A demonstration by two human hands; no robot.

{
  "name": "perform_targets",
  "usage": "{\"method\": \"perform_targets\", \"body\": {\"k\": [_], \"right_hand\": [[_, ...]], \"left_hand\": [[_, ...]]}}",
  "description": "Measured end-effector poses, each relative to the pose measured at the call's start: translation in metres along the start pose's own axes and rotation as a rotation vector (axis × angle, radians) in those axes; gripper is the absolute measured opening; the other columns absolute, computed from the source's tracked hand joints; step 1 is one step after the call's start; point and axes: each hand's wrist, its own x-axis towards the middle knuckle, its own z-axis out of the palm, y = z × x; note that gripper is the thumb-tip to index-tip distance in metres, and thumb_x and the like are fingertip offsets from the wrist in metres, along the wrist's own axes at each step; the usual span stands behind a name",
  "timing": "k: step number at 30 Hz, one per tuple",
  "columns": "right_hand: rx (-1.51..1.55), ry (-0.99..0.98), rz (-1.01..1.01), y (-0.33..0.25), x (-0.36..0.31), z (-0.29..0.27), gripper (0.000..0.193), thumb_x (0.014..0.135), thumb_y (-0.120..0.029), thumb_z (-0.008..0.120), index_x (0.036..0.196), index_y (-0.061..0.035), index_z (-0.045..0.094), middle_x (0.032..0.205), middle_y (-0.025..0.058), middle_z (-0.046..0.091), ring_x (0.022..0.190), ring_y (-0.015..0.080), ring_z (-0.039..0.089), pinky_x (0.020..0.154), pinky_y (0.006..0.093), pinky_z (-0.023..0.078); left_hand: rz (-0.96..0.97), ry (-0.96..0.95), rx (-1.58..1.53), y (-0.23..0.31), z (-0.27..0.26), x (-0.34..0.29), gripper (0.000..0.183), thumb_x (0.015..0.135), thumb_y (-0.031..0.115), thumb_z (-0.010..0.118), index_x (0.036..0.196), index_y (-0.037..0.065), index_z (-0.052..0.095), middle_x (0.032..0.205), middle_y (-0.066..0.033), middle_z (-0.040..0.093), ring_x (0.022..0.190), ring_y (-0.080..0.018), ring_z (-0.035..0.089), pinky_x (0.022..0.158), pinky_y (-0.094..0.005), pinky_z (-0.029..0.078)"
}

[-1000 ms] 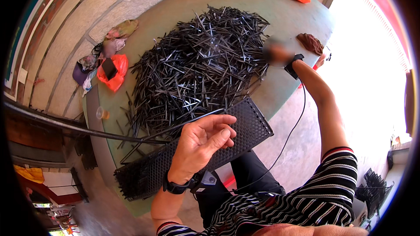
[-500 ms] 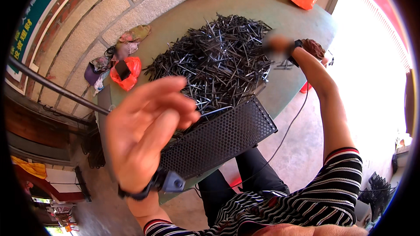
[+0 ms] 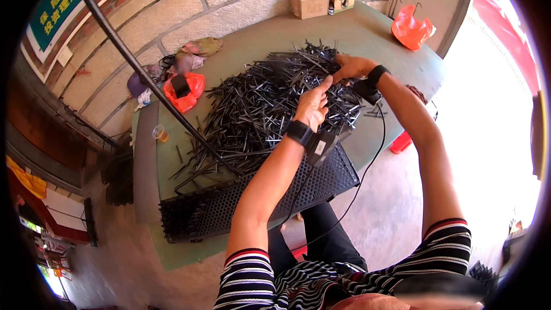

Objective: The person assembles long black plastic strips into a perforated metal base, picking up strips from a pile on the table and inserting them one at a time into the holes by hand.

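Note:
A big heap of thin black strips [image 3: 252, 112] covers the middle of the table. At its right side my right hand [image 3: 353, 68] is closed on a bunch of the strips. My left hand [image 3: 313, 106] reaches over the heap, its fingers curled and its thumb against or close to the right hand's fingers; whatever it holds is hidden. Below the heap, along the near table edge, lies a long black perforated tray [image 3: 330, 178]. Dense black pieces [image 3: 181, 215] stand on the tray's left end. My left forearm crosses over part of it.
The green table [image 3: 367, 28] bears cardboard boxes [image 3: 313, 6] at the back and a red plastic bag [image 3: 413, 28] at the far right. Another red bag [image 3: 186, 95], cloths [image 3: 201, 47] and a cup [image 3: 160, 133] are left. A dark pole [image 3: 140, 69] slants across; a cable [image 3: 370, 166] hangs near me.
My left hand has moved right and away from me, from close in front of the view to the heap. My right hand has moved slightly left onto the strips. The view has shifted.

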Motion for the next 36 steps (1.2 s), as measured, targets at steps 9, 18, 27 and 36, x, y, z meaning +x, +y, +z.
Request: {"method": "perform_targets", "body": {"k": [9,18,27,36], "right_hand": [[-0.506,0.621,-0.362,-0.01,0.059,0.101,0.017,0.073,-0.012,0.057,0.082,0.002,0.052,0.075,0.0203,0.059,0.073,0.0368,0.059,0.058,0.0454,0.047],[-0.65,0.846,-0.395,-0.032,0.058,0.129,0.041,0.077,-0.01,0.055,0.116,-0.0099,0.046,0.101,0.0123,0.051,0.094,0.031,0.051,0.065,0.0472,0.045],[-0.603,0.714,-0.433,-0.003,0.057,0.128,0.018,0.075,-0.004,0.049,0.092,-0.0022,0.043,0.058,0.0175,0.056,0.056,0.0363,0.057,0.054,0.0461,0.044],[-0.456,0.566,-0.037,0.068,0.063,0.114,0.021,0.082,-0.018,0.051,0.085,0.0034,0.051,0.058,0.0205,0.056,0.056,0.0376,0.058,0.052,0.0447,0.045]], "left_hand": [[0.677,0.23,-0.233,0.006,-0.024,0.048,0.052,0.061,0.033,0.084,0.097,0.003,0.059,0.093,-0.0046,0.061,0.082,-0.0169,0.057,0.075,-0.0312,0.046],[0.438,0.287,-0.725,0.038,-0.08,0.065,0.015,0.076,0.012,0.068,0.079,0.003,0.056,0.079,-0.0093,0.06,0.064,-0.021,0.059,0.062,-0.0331,0.049],[0.239,0.394,-0.465,0.048,-0.092,0.046,0.009,0.084,0.018,0.058,0.085,0.011,0.053,0.083,-0.0038,0.059,0.08,-0.0229,0.059,0.069,-0.0437,0.044],[0.481,0.328,-0.588,0.062,-0.119,0.052,0.009,0.076,0.005,0.062,0.081,0.002,0.055,0.077,-0.0088,0.059,0.069,-0.0238,0.06,0.061,-0.0368,0.049]]}}
